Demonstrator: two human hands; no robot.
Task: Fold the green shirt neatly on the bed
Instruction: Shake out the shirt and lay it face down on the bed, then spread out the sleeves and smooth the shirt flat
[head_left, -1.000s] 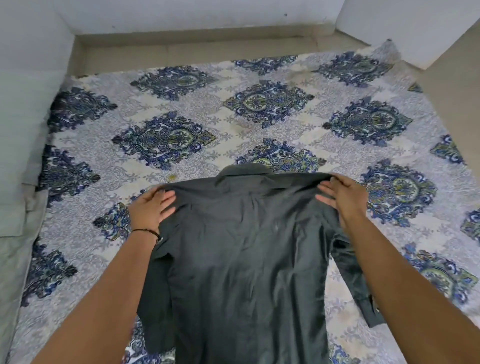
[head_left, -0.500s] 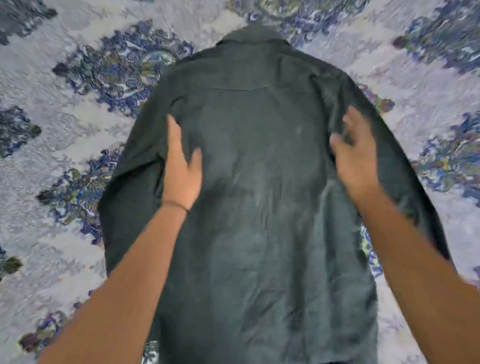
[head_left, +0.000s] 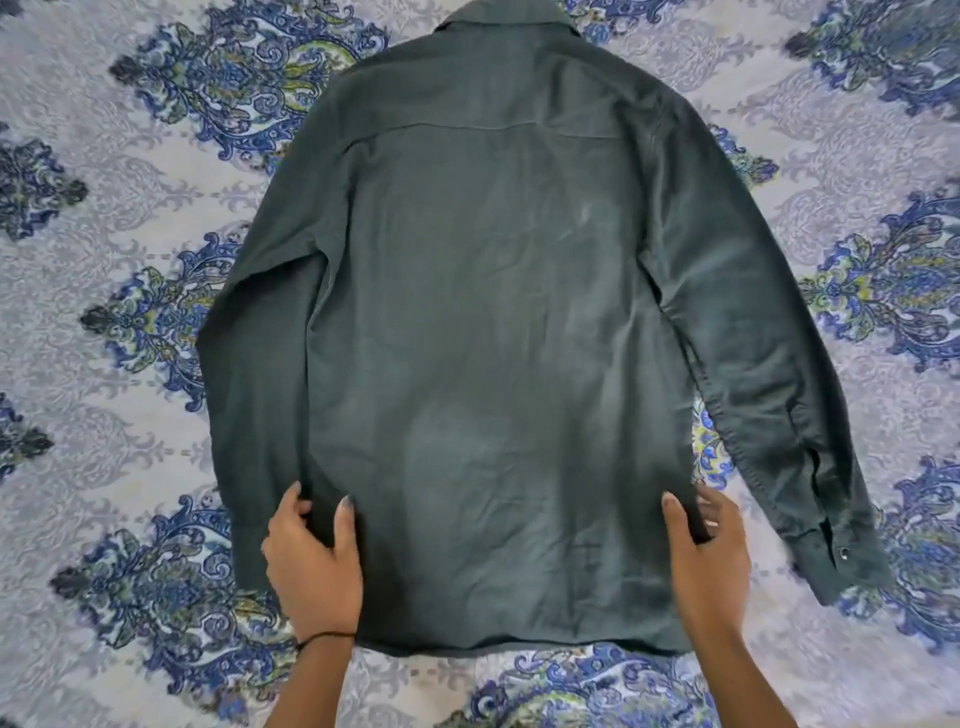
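The dark green long-sleeved shirt (head_left: 493, 338) lies flat and back side up on the bed, collar at the far end, hem toward me. Its left sleeve runs down along the body. The right sleeve angles out to the lower right and ends in a buttoned cuff. My left hand (head_left: 311, 561) pinches the fabric at the lower left side seam. At the lower right side edge, my right hand (head_left: 706, 556) grips the cloth, thumb on top and fingers partly under it.
The bed sheet (head_left: 104, 234), pale lilac with blue and green medallions, fills the whole view around the shirt. A dark band sits on my left wrist (head_left: 324, 638).
My hands have slid from the shoulders down the back to the lower side edges, and now they grip the cloth. The camera has tilted down and closer, so the walls are out of view.
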